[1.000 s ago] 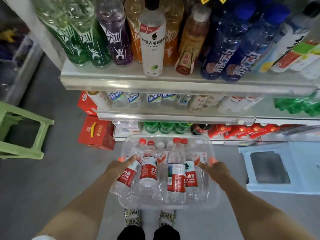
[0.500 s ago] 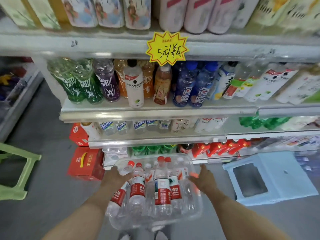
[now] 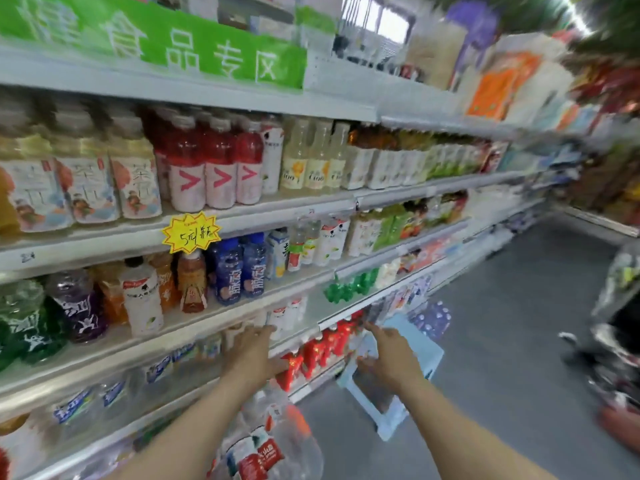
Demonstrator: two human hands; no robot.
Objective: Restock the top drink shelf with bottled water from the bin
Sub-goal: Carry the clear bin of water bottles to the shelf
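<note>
Bottled water [image 3: 258, 457] tilted in bin [image 3: 309, 453]

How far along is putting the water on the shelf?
Nothing looks done: the water bottles lie in the clear bin, low down. In hand: nothing; the left hand and right hand are open, empty, in front of the lower shelves. Left: lifting every bottle onto the top drink shelf.

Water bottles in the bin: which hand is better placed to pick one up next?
Probably the left hand: it is open and nearest the bin of water bottles; the right hand reaches over the blue stool.
</note>
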